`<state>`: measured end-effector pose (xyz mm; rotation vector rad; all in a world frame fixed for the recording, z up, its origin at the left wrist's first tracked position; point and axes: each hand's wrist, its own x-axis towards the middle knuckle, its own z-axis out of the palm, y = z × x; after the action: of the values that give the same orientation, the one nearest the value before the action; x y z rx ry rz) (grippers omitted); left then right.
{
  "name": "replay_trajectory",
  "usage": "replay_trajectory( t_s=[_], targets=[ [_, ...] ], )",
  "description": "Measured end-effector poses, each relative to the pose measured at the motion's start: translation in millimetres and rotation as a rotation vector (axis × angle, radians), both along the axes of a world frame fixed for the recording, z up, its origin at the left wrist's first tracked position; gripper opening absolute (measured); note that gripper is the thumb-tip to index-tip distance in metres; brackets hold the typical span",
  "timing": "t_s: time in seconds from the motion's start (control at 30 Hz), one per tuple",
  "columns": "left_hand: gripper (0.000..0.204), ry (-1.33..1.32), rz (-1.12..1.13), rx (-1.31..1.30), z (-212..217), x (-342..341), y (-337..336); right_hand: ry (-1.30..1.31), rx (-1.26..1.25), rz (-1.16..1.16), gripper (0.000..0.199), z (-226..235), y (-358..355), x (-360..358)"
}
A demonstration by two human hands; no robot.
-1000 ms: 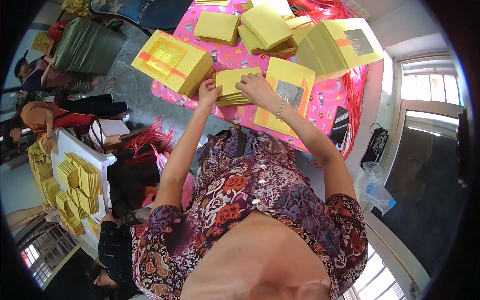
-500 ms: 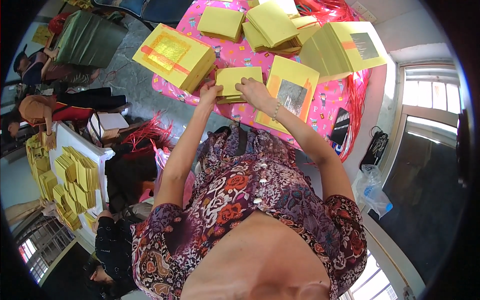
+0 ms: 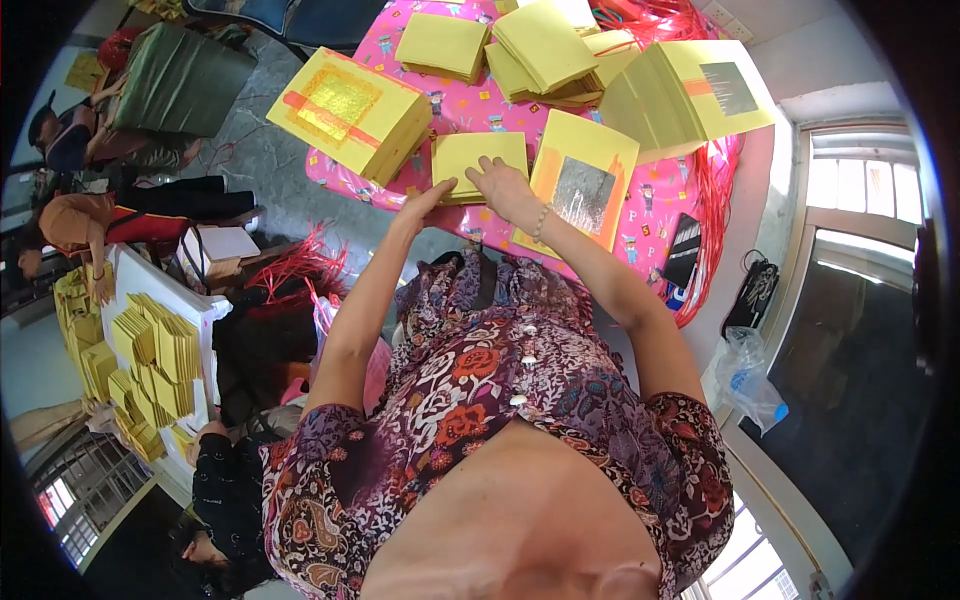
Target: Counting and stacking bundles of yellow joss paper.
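Note:
A small stack of folded yellow paper (image 3: pixel 476 157) lies near the front edge of a pink patterned table (image 3: pixel 470 108). My left hand (image 3: pixel 428 198) touches the stack's near left corner with its fingers apart. My right hand (image 3: pixel 502 185), with a bead bracelet on the wrist, presses flat on the stack's near right part. Just right of it lies a yellow sheet pile with a silver foil square (image 3: pixel 580 185). To the left sits a thick yellow pile with a gold foil square (image 3: pixel 350 110).
More yellow stacks (image 3: pixel 545 50) and a tilted pile (image 3: pixel 685 95) fill the table's far side, with red string (image 3: pixel 712 170) and a black phone (image 3: pixel 684 248) at its right. At left, other people work at a white table (image 3: pixel 135 285) holding yellow bundles (image 3: pixel 160 345).
Both hands have stayed on the small yellow stack, shifting slightly over it; my right hand now lies flatter on its top.

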<state>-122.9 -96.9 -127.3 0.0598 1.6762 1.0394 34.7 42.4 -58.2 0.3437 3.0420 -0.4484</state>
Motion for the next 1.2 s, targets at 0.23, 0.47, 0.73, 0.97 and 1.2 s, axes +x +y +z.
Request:
replay_trajectory(
  t_s=[0.23,0.47,0.73,0.97,1.2],
  targets=[
    [0.051,-0.175,0.002,0.08,15.3,-0.6,8.7,0.065,0.045,-0.023,0.048,-8.6,4.3,1.8],
    [0.048,-0.247,0.194,0.109,26.7,8.4,18.1,0.104,0.045,-0.06,0.039,-3.9,5.5,5.1],
    [0.064,0.482,0.307,0.104,49.4,24.1,23.1,0.143,0.004,-0.158,0.043,24.1,2.2,10.9],
    [0.07,1.002,-0.057,0.085,134.7,40.2,30.1,0.355,-0.378,-0.182,0.045,50.3,33.3,43.1],
    [0.059,1.405,-0.526,0.439,243.4,50.1,56.1,0.685,-0.619,-0.459,0.104,97.7,66.6,79.5]
  ],
)
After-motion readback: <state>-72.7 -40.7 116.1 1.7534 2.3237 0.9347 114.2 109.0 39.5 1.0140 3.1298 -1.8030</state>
